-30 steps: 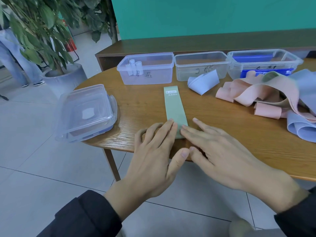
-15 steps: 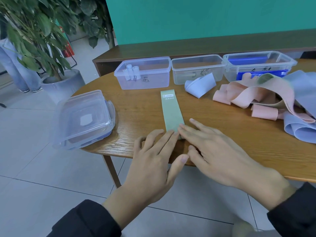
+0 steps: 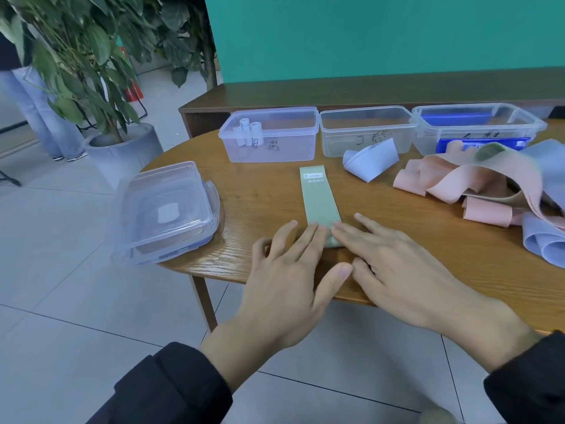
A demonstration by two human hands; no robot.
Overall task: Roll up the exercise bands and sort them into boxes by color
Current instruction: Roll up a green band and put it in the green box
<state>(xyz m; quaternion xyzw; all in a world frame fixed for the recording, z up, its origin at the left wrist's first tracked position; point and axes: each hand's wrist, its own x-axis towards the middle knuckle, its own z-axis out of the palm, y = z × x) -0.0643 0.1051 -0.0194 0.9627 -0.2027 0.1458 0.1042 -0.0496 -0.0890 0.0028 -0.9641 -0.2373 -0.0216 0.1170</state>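
Oval wooden table (image 3: 250, 206): flat pale-green rubber band (image 3: 318, 198) at 12 o'clock. My left hand (image 3: 287, 270), right hand (image 3: 394, 267) flat, fingers spread, pressing near end. Advise tight, even rolling.

Both hands (image 3: 336, 270) apparently flat, fingers extended

A green band (image 3: 318, 198) lies flat on the table, running from near to far, its printed label at the far end and its near end rolled up. Far behind it stand three clear boxes in a row: the left box (image 3: 270, 134) holds small pale blue rolls (image 3: 249, 133), the middle box (image 3: 367, 131) looks empty, the right box (image 3: 477, 127) has something blue inside. A loose blue band (image 3: 370, 159) lies before the middle box; pink bands (image 3: 458, 182) and blue bands (image 3: 544, 240) are heaped at right
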